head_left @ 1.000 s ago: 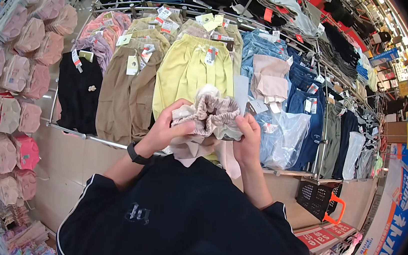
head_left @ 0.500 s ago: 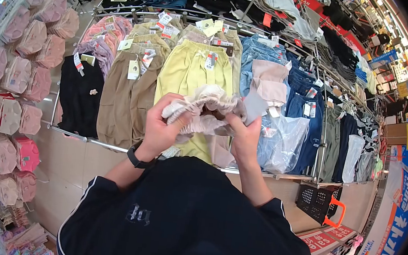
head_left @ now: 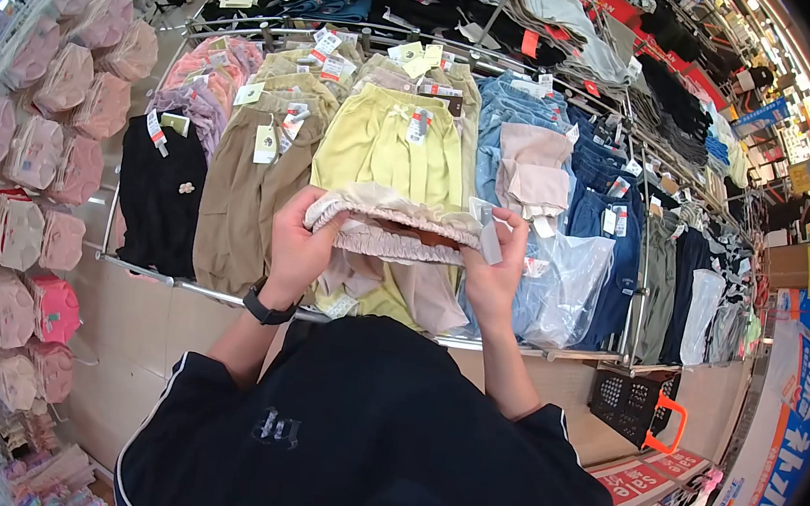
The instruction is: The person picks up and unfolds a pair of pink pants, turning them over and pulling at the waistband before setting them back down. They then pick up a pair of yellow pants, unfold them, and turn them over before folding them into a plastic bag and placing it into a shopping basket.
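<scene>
A pair of pale pink pants (head_left: 426, 290) hangs between my hands, its gathered elastic waistband stretched wide so the opening shows. My left hand (head_left: 298, 241) grips the waistband at its left end; a dark band is on that wrist. At the other end my right hand (head_left: 495, 268) pinches the waistband, with a whitish tag (head_left: 493, 242) by the fingers. Beneath and behind lie yellow-green pants (head_left: 396, 152) with a paper label. A folded pink garment (head_left: 534, 173) rests on light blue jeans to the right.
Brown pants (head_left: 259, 176) and a black garment (head_left: 160, 195) lie to the left on the metal rack. A clear plastic bag (head_left: 566, 286) covers part of the jeans. Packs of pink underwear (head_left: 36, 161) hang at left. A black basket (head_left: 626, 403) with an orange handle stands lower right.
The bunched waistband has been pulled out sideways into a wide, flatter opening. My left hand has shifted slightly left and down, and the pants legs now hang more visibly below.
</scene>
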Tool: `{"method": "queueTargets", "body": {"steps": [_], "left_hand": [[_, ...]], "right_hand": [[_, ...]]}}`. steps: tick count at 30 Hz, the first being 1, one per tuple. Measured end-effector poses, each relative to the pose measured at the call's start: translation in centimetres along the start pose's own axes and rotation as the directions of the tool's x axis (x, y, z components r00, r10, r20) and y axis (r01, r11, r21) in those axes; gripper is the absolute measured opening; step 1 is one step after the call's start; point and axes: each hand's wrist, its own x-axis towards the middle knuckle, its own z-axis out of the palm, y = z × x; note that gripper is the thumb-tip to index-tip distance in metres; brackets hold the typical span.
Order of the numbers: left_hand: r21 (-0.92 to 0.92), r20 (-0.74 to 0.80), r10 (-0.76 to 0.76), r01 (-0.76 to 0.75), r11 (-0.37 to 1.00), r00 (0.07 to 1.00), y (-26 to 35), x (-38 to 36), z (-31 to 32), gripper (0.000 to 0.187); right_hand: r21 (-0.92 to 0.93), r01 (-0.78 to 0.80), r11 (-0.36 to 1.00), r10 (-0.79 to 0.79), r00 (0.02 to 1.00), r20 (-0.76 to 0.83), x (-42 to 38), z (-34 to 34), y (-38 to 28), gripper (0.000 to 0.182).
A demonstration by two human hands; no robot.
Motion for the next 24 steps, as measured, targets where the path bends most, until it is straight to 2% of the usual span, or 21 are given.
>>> {"method": "queueTargets", "body": {"steps": [2, 5, 7, 8, 11, 12, 15, 17, 18, 21, 22, 24], "left_hand": [[-0.025, -0.057, -0.022, 0.02, 0.999, 0.998, -0.1, 0.2, 0.1, 0.006], [-0.054, -0.139, -0.028, 0.02, 0.998, 0.99, -0.3, 0.9, 0.0, 0.006], [-0.035, -0.151, -0.016, 0.011, 0.999, 0.988, 0.2, 1.3, -1.1, 0.007], [-0.021, -0.113, -0.009, 0.007, 1.0, 0.994, 0.0, 1.2, -1.5, 0.009], [-0.061, -0.044, 0.088, -0.091, 0.994, 0.995, -0.7, 0.6, -0.2, 0.013], [-0.164, -0.059, -0.018, 0.008, 0.986, 0.998, -0.7, 0.3, 0.3, 0.021], [-0.597, 0.014, -0.166, 0.142, 0.79, 0.986, -0.5, 0.6, 0.8, 0.016], [-0.756, 0.102, -0.164, 0.184, 0.628, 0.981, -1.3, 0.8, 0.2, 0.014], [-0.819, 0.145, -0.152, 0.205, 0.537, 0.978, -1.8, 1.0, -0.1, 0.016], [-0.905, 0.18, -0.097, 0.203, 0.372, 0.979, -2.6, 1.6, -0.4, 0.02], [-0.927, 0.152, -0.128, 0.186, 0.325, 0.98, -2.7, 1.8, -0.3, 0.02], [-0.93, 0.126, -0.051, 0.136, 0.343, 0.991, -2.9, 2.4, -1.1, 0.022]], "right_hand": [[-0.047, 0.042, 0.998, -0.042, 0.999, 0.005, -0.2, 0.5, -0.2, 0.055], [-0.219, 0.138, 0.966, -0.137, 0.99, 0.019, -0.4, 0.4, -0.2, 0.058], [-0.185, 0.1, 0.978, -0.098, 0.995, 0.022, -0.2, -0.6, 0.4, 0.058], [-0.169, 0.081, 0.982, -0.078, 0.997, 0.026, -0.1, -0.9, 0.5, 0.058], [-0.214, 0.215, 0.953, -0.194, 0.974, 0.113, -0.8, 0.2, 0.4, 0.06], [-0.205, 0.248, 0.947, -0.23, 0.967, 0.11, -1.3, 0.5, 0.9, 0.062], [-0.342, 0.44, 0.83, -0.37, 0.894, 0.253, -3.2, 1.0, 0.0, 0.065], [-0.269, 0.556, 0.786, -0.44, 0.81, 0.387, -3.9, 1.2, 1.0, 0.067], [-0.224, 0.609, 0.761, -0.475, 0.758, 0.448, -4.2, 1.3, 1.5, 0.068], [-0.21, 0.644, 0.736, -0.512, 0.732, 0.449, -4.4, 1.8, 1.8, 0.066], [-0.213, 0.636, 0.742, -0.522, 0.746, 0.413, -4.3, 1.7, 1.6, 0.062], [-0.285, 0.661, 0.695, -0.548, 0.743, 0.385, -3.4, 1.3, 0.7, 0.059]]}}
